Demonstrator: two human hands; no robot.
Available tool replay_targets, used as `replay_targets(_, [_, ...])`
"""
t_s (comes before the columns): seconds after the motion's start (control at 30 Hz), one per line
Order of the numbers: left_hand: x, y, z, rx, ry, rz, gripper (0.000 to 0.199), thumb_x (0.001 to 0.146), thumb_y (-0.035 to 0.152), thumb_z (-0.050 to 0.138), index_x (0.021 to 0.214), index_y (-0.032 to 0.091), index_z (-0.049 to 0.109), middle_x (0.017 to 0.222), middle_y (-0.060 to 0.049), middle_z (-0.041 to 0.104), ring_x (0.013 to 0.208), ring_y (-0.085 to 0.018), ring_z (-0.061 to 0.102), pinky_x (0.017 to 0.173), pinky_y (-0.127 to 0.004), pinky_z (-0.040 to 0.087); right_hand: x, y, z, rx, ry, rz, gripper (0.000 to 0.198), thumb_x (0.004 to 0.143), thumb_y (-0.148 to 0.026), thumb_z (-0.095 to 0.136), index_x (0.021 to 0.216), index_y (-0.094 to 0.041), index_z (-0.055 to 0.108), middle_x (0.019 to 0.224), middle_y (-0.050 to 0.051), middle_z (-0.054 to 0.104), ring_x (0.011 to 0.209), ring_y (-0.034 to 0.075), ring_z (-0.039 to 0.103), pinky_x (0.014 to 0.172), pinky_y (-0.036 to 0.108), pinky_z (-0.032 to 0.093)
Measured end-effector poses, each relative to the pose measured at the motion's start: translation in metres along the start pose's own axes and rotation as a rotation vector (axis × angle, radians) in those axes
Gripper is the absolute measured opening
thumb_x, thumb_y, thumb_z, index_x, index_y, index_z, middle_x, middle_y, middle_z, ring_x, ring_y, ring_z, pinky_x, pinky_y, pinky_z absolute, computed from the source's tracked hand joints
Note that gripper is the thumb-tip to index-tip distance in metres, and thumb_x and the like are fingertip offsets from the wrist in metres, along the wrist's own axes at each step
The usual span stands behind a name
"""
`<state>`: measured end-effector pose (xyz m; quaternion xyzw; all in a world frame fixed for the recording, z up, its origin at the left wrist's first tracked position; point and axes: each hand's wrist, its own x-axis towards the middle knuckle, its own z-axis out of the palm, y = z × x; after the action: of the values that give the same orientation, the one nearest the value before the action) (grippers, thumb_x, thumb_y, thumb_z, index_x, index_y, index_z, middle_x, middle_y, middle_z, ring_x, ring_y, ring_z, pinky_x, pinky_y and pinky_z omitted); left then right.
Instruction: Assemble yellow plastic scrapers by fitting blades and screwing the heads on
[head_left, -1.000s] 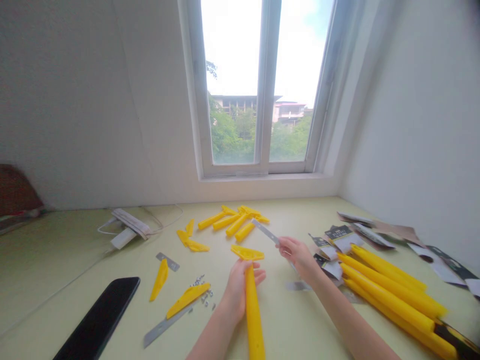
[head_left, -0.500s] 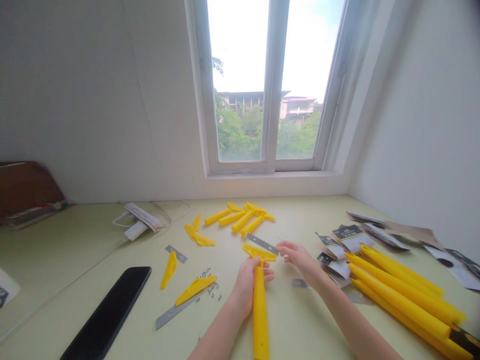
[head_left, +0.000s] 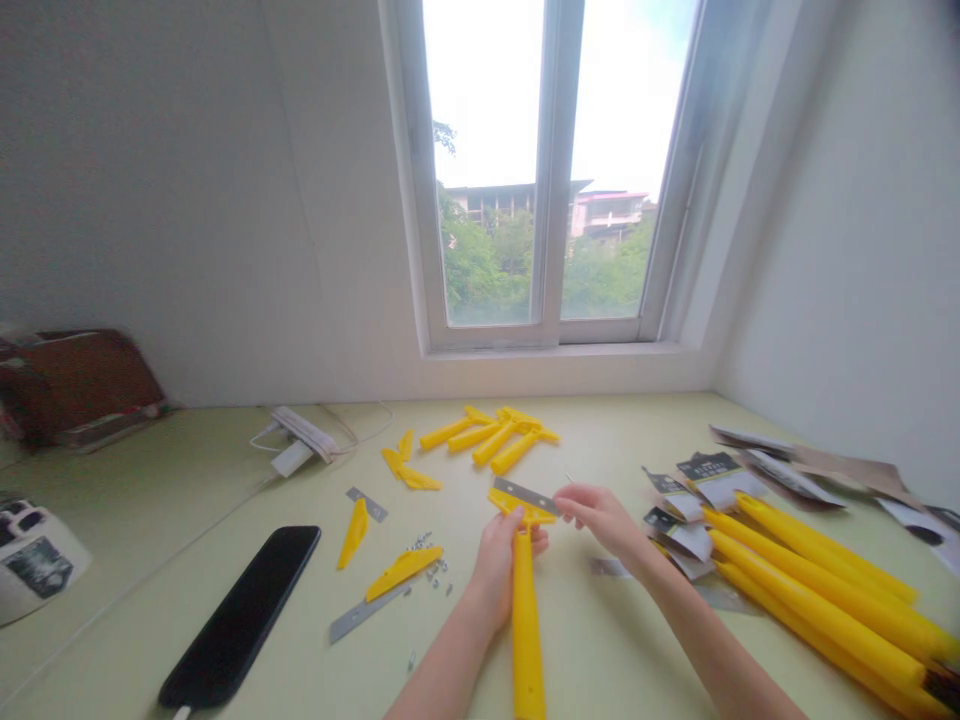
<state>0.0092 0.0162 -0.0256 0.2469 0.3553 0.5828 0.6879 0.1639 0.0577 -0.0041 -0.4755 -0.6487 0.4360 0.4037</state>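
Observation:
My left hand (head_left: 501, 562) is closed around the neck of a yellow plastic scraper handle (head_left: 527, 620), just below its wide head. Between the fingertips of my right hand (head_left: 596, 512) is the right end of a grey metal blade (head_left: 527, 495) with holes in it. The blade lies along the top of the scraper head, and whether it rests fully flat there I cannot tell. A thin rod-like thing sticks up by my right fingers, too small to name. To the left are a yellow clamp piece (head_left: 405, 572) on another blade (head_left: 352, 625) and several small screws (head_left: 435, 572).
Several yellow scraper handles (head_left: 469, 437) lie toward the window. More yellow handles (head_left: 817, 590) and card packaging (head_left: 712, 475) are on the right. A black phone (head_left: 244, 610), a power strip (head_left: 304, 430) with cables and a white mug (head_left: 37, 565) are on the left.
My right hand has brought the blade down onto the scraper head, closing the small gap between them. My left hand keeps its grip on the handle. The view has shifted slightly left.

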Motion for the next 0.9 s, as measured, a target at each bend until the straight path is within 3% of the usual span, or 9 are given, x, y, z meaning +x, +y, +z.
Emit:
replay_targets(0.3, [-0.002, 0.0, -0.001, 0.047, -0.038, 0.01, 0.025, 0.07, 0.024, 0.062, 0.092, 0.012, 0.056, 0.082, -0.009, 0.063, 0.067, -0.013, 0.06, 0.071, -0.027, 0.048, -0.003, -0.008, -0.003, 0.157, 0.098, 0.102, 0.024, 0.061, -0.036, 0.061, 0.069, -0.014, 0.067, 0.055, 0.0, 0.057, 0.049, 0.01, 0.045, 0.049, 0.023, 0.034])
replay_targets(0.47, [-0.001, -0.001, -0.002, 0.059, -0.083, 0.025, 0.029, 0.072, 0.029, 0.06, 0.095, 0.013, 0.055, 0.081, -0.008, 0.063, 0.066, -0.013, 0.06, 0.07, -0.027, 0.048, -0.004, -0.01, -0.001, 0.076, 0.062, 0.098, 0.019, 0.06, -0.032, 0.06, 0.065, -0.014, 0.067, 0.053, 0.0, 0.057, 0.049, 0.01, 0.043, 0.047, 0.022, 0.032])
replay_targets(0.63, [0.0, -0.001, -0.002, 0.021, -0.05, 0.006, 0.027, 0.073, 0.032, 0.058, 0.093, 0.013, 0.055, 0.082, -0.007, 0.063, 0.065, -0.012, 0.06, 0.069, -0.027, 0.049, -0.004, -0.008, 0.0, -0.037, -0.012, 0.064, 0.018, 0.062, -0.03, 0.057, 0.062, -0.016, 0.067, 0.053, 0.0, 0.058, 0.051, 0.012, 0.044, 0.049, 0.022, 0.032])
replay_targets(0.9, [0.001, -0.002, -0.003, -0.003, -0.071, 0.011, 0.024, 0.074, 0.029, 0.058, 0.09, 0.012, 0.057, 0.086, -0.009, 0.064, 0.072, -0.015, 0.062, 0.073, -0.028, 0.048, -0.006, -0.013, 0.002, -0.016, -0.07, 0.033, 0.017, 0.063, -0.028, 0.054, 0.065, -0.015, 0.065, 0.056, 0.0, 0.058, 0.053, 0.012, 0.048, 0.052, 0.023, 0.038])
